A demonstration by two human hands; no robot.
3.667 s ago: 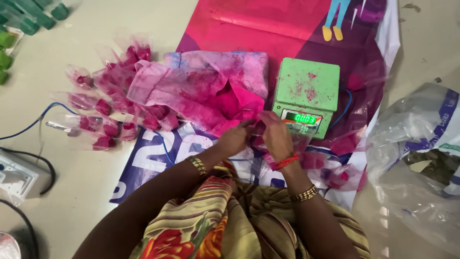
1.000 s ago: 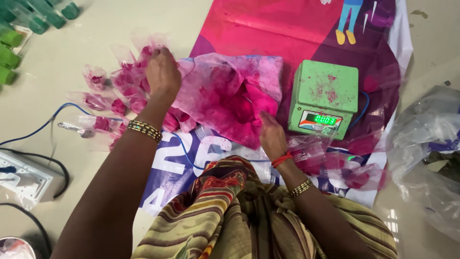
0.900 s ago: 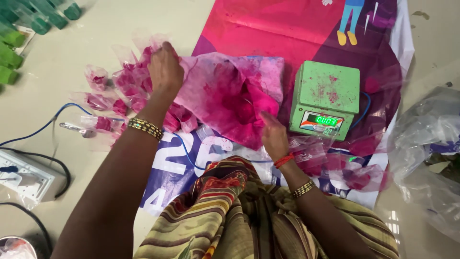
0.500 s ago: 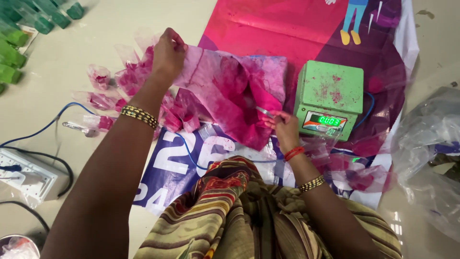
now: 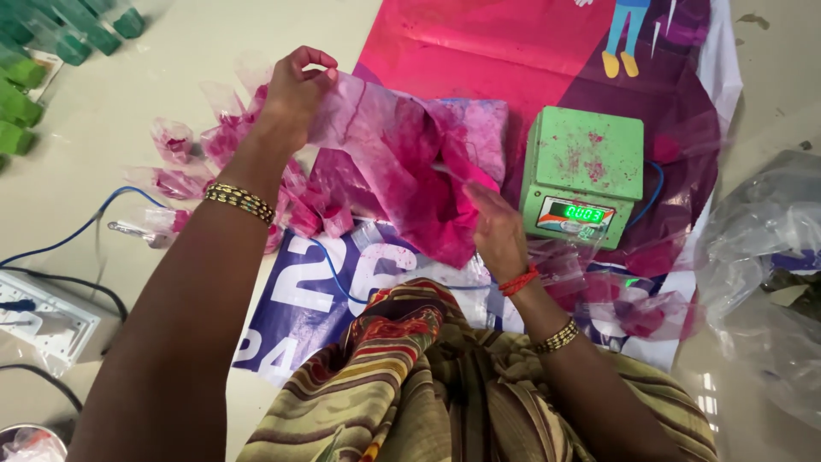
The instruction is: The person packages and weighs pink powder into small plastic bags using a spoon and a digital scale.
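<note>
Pinching the pink-stained plastic bag [image 5: 402, 162] edge, left hand [image 5: 295, 90] fingers close tight; right hand [image 5: 496, 231] fingers loosely spread inside it.

Our left hand [image 5: 295, 90] lifts the pink-stained clear plastic bag [image 5: 402, 162]; our right hand [image 5: 496, 231] reaches into it, beside the green weighing scale [image 5: 586, 171].

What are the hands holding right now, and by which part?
Left hand pinches the pink-stained plastic bag at its top edge; right hand is at its mouth.

view: single head camera | angle: looks steeply down from above | range: close over both hands and lap | frame: floor mat [image 5: 513, 51], green scale [image 5: 586, 175]
</note>
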